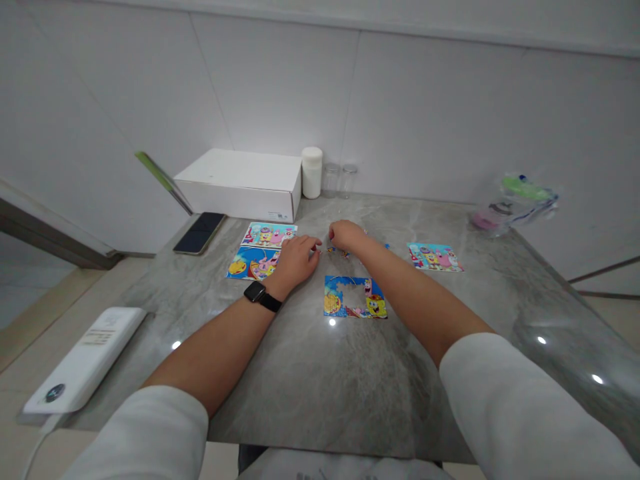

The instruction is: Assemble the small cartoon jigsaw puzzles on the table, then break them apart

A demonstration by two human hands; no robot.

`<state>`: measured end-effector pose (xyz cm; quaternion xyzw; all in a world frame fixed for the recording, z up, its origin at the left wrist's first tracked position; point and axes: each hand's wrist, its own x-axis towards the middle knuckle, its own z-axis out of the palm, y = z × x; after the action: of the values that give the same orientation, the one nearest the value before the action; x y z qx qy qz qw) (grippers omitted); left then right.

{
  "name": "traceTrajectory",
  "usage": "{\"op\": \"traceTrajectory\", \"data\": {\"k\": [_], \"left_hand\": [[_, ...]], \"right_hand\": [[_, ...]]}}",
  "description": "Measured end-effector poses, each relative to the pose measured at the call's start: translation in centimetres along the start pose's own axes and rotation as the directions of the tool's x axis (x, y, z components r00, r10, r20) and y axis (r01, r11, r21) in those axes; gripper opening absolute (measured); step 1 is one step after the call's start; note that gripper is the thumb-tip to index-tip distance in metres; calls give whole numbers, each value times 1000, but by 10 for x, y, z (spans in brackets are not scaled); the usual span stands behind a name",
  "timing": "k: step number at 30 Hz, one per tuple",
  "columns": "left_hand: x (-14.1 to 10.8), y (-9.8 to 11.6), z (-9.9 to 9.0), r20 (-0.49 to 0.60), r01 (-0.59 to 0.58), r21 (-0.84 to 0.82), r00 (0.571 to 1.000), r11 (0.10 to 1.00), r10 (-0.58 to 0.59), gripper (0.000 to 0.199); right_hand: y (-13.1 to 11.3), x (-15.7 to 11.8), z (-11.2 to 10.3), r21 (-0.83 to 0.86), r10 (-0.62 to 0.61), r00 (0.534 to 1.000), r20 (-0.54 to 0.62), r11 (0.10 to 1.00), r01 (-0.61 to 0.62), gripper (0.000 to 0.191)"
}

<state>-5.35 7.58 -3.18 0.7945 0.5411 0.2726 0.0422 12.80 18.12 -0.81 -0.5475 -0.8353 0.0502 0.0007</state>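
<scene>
A jigsaw puzzle with a gap in its middle lies flat on the table in front of me. Beyond it are a few small loose puzzle pieces. My right hand is above these pieces, fingers curled together; whatever they pinch, if anything, is hidden. My left hand lies palm down with its fingers stretched out, covering the right edge of a blue picture card. Behind that card lies a lighter cartoon card. A similar cartoon card lies apart on the right.
At the back stand a white box, a white bottle and two clear glasses. A phone lies on the left, and a white power bank with a cable sits at the left edge. A clear plastic bag rests at the right rear.
</scene>
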Motion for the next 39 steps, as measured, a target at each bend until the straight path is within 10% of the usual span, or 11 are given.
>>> {"op": "traceTrajectory", "data": {"k": [17, 27, 39], "left_hand": [[0, -7, 1, 15, 6, -38, 1000, 999, -6, 23], [-2, -2, -4, 44, -55, -31, 997, 998, 56, 25], [-11, 18, -21, 264, -307, -200, 898, 930, 353, 42]], "right_hand": [[72, -102, -28, 530, -35, 996, -85, 844, 75, 9], [55, -118, 6, 623, -2, 984, -181, 774, 116, 9], [24, -132, 8, 626, -205, 979, 7, 764, 155, 8]]}}
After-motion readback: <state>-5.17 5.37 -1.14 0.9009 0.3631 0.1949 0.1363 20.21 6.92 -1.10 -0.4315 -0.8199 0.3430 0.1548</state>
